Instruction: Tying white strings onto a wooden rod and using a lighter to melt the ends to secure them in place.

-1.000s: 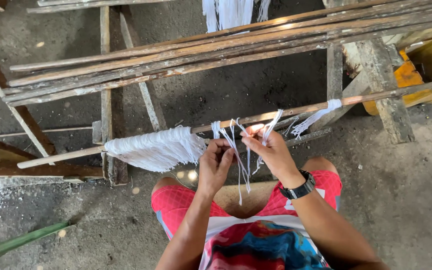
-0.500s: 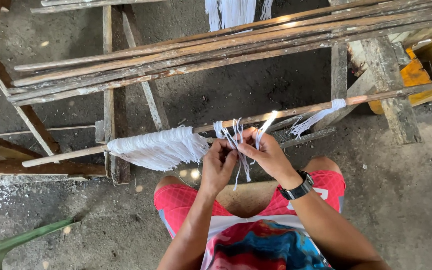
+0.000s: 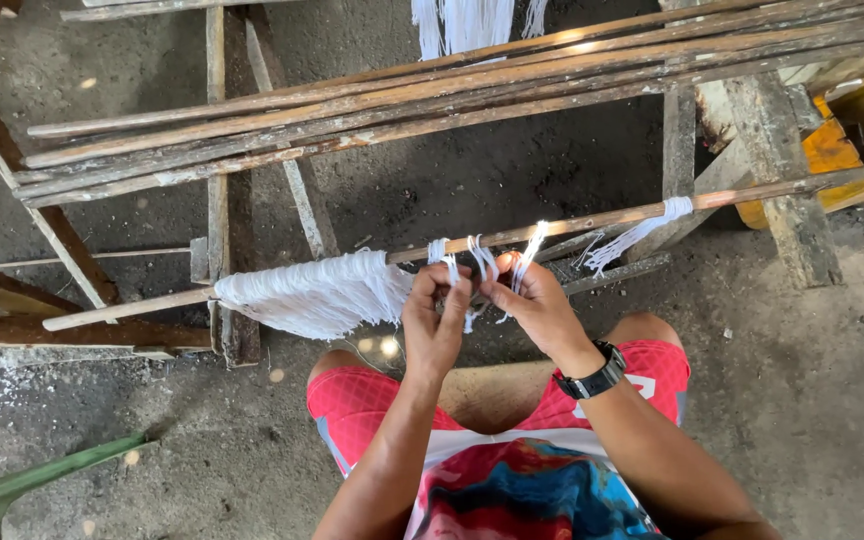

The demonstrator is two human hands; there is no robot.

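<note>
Both hands — left (image 3: 434, 325), right (image 3: 537, 305) — pinch white strands (image 3: 480, 262) on a wooden rod (image 3: 592, 217), yellow container (image 3: 852, 140) far right

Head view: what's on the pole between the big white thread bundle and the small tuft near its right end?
Loose thread strands, pinched by the left hand and right hand, then bare pole.
</note>
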